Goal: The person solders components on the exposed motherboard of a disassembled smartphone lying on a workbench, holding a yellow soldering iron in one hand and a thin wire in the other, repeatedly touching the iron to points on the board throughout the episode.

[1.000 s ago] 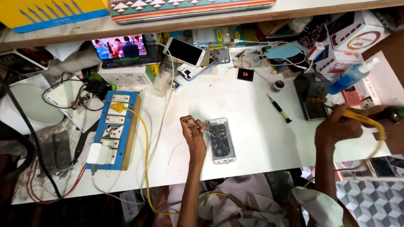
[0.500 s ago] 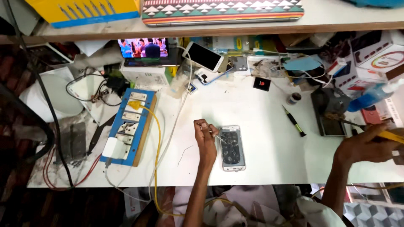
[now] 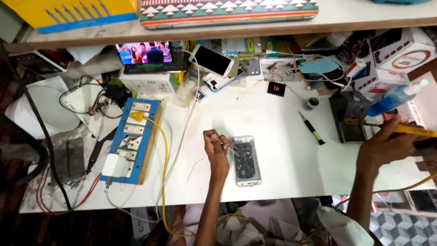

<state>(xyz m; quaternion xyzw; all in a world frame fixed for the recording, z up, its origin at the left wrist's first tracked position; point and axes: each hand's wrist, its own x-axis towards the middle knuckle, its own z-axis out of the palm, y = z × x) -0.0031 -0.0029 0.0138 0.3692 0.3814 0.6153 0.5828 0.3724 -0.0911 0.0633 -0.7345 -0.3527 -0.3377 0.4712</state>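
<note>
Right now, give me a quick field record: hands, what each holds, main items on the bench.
left hand: beside the opened phone, fingers pinching thin tweezers whose tip reaches into it
right hand: far right of the bench, gripping a yellow-handled tool
opened phone: flat on the white tabletop, insides exposed
screwdriver: lying loose, between the two hands
blue socket board: left side, yellow cable plugged in
rear: small screen showing video, white phone propped
blue bottle: above the right hand

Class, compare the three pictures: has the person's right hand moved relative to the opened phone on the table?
Yes. The right hand, holding a yellow-handled tool, has shifted farther right, away from the opened phone and towards the table's right edge.
</note>
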